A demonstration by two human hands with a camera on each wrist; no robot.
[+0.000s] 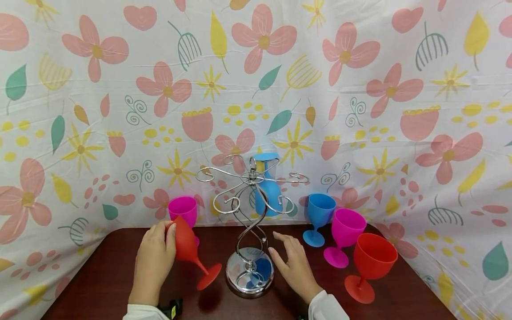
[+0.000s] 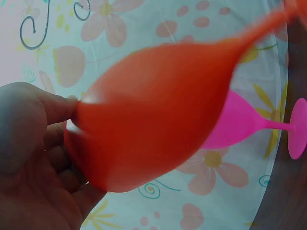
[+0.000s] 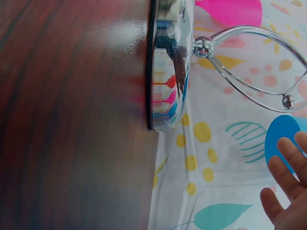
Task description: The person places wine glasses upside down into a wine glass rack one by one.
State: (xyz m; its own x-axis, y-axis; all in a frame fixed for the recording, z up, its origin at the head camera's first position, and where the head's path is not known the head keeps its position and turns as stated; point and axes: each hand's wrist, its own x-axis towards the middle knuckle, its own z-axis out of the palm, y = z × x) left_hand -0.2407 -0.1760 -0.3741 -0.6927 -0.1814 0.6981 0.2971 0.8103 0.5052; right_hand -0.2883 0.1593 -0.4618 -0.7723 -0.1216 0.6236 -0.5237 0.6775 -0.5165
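My left hand (image 1: 154,255) pinches a red plastic goblet (image 1: 186,240) at its rim, thumb on one side and fingers on the other. The goblet is tilted, its foot pointing down to the right, above the table. To its right stands a chrome stemware rack (image 1: 250,271) with curled wire arms and a round base. A blue goblet (image 1: 270,195) hangs upside down at the rack's back. My right hand (image 1: 294,266), fingers extended, is beside the rack's twisted stem and holds nothing; in the right wrist view its fingers (image 3: 288,177) appear near the blue goblet's mouth.
Behind the left hand a magenta goblet (image 1: 184,209) stands upright. On the right stand a blue goblet (image 1: 320,209), a magenta goblet (image 1: 347,229) and a red goblet (image 1: 372,262). A floral cloth (image 1: 256,89) hangs behind the dark wooden table (image 1: 100,275).
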